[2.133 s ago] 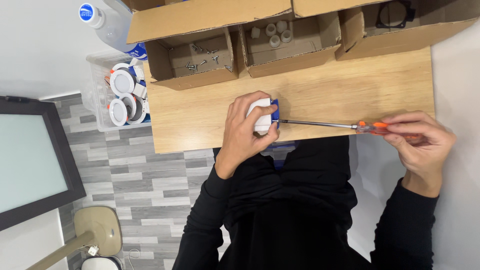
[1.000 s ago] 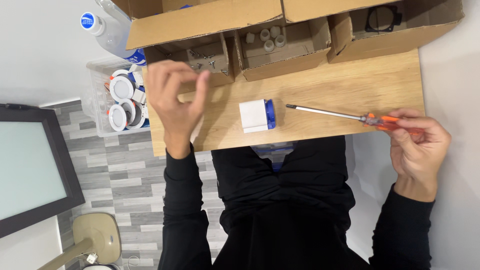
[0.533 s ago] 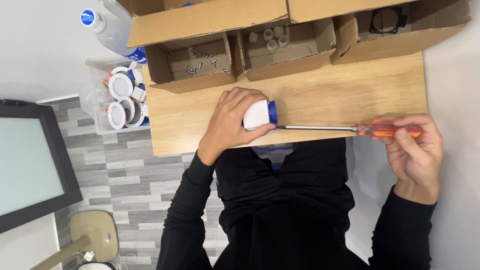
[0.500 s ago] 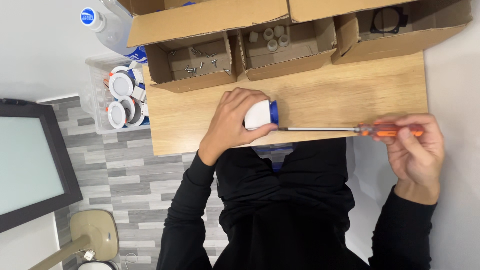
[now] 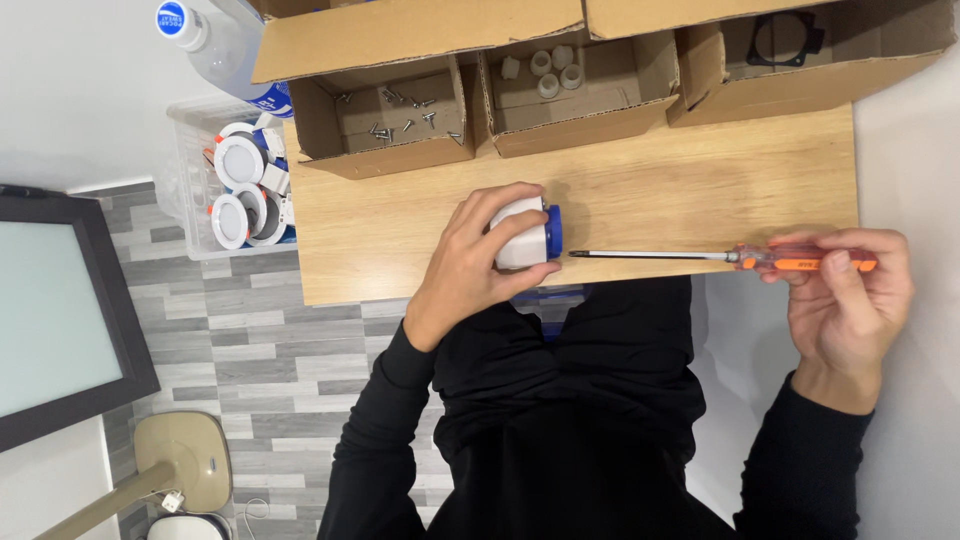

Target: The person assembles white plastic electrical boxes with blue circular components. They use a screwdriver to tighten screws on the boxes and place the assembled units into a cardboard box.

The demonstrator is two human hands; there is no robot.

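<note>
My left hand [image 5: 470, 262] grips a small white housing with a blue end cap [image 5: 528, 234], holding it on its side on the wooden table [image 5: 700, 190]. My right hand [image 5: 845, 300] holds an orange-handled screwdriver [image 5: 720, 257] level, its long shaft pointing left. The tip sits just right of the blue cap, a small gap apart.
Three open cardboard boxes line the table's far edge: one with loose screws [image 5: 395, 110], one with small white parts [image 5: 550, 70], one with a black ring frame [image 5: 790, 35]. A clear bin of white round fixtures [image 5: 240, 190] and a water bottle [image 5: 215, 40] stand left. A dark monitor [image 5: 60, 310] lies beyond.
My left hand reached up toward the screw box, then came back and closed on the white housing. The screwdriver tip has drawn back slightly from the blue cap.
</note>
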